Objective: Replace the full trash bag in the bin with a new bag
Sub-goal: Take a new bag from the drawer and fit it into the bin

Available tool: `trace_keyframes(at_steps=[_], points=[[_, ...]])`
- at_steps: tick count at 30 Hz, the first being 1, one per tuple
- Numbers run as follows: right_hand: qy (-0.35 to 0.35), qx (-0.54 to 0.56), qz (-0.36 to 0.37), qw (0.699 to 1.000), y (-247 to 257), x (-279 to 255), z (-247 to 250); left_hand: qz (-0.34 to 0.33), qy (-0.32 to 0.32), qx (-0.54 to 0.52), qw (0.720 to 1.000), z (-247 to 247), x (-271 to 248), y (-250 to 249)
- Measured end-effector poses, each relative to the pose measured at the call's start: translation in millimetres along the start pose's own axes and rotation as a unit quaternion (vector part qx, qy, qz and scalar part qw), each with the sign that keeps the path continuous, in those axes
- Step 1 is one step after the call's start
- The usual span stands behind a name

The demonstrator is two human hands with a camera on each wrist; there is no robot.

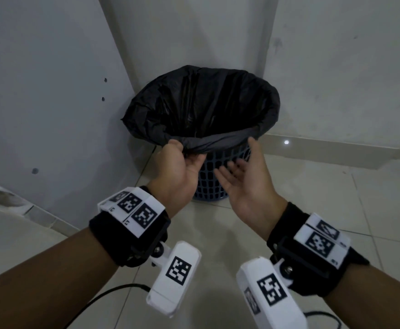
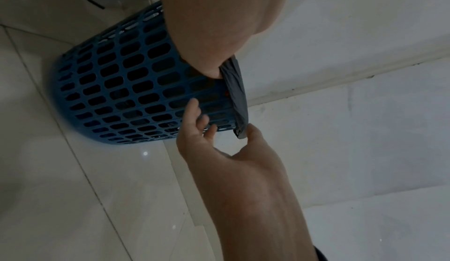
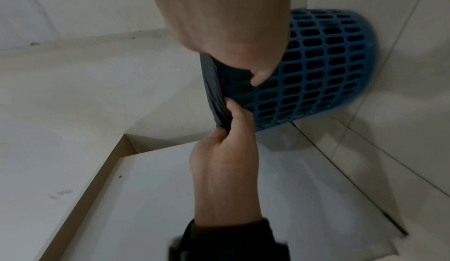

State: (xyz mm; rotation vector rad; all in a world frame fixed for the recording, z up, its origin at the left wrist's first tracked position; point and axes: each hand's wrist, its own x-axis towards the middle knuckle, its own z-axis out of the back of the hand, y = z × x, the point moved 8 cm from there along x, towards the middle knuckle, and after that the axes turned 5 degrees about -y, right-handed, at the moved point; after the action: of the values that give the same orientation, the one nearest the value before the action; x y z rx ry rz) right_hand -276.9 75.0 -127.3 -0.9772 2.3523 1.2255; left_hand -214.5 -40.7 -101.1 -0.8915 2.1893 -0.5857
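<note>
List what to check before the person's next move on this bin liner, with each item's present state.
1. Left hand grips the near edge of the black bag: ok.
2. Right hand holds the bag: not ok. Its fingers are spread open, and only the thumb is at the edge.
3. Blue bin stands upright on the floor: ok.
4. Bag mouth is spread open over the bin's top: ok.
5. What the bag holds and how full it is: cannot tell, as the inside is dark.
6. A second bag is within reach: cannot tell, as none is in view.
</note>
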Motion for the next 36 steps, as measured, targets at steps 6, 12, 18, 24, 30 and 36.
trace_keyframes(at_steps=[6, 12, 18, 24, 30, 36], points=[[0.038, 0.006, 0.035, 0.999, -1.3, -6.2, -21.3, 0.005, 0.020, 0.048, 0.999, 3.4, -8.3, 8.6], [0.047, 0.036, 0.070, 0.996, 18.4, 6.8, -17.8, 0.039, 0.021, 0.075, 0.996, 13.5, -10.6, 7.0], [0.044, 0.061, 0.077, 0.994, 34.1, 20.2, -7.9, 0.041, 0.005, 0.045, 0.998, 15.9, -2.4, -6.2], [0.041, 0.075, 0.077, 0.993, 38.4, 27.1, -3.1, 0.011, -0.015, 0.042, 0.999, 14.7, 5.3, -20.7], [0.019, 0.077, 0.100, 0.992, 41.1, 20.6, -1.2, 0.031, -0.014, 0.075, 0.997, 15.6, 5.8, -12.4], [0.027, 0.020, 0.068, 0.997, 9.3, 0.3, -1.1, 0.040, 0.001, 0.111, 0.993, 12.7, 5.1, -1.5]])
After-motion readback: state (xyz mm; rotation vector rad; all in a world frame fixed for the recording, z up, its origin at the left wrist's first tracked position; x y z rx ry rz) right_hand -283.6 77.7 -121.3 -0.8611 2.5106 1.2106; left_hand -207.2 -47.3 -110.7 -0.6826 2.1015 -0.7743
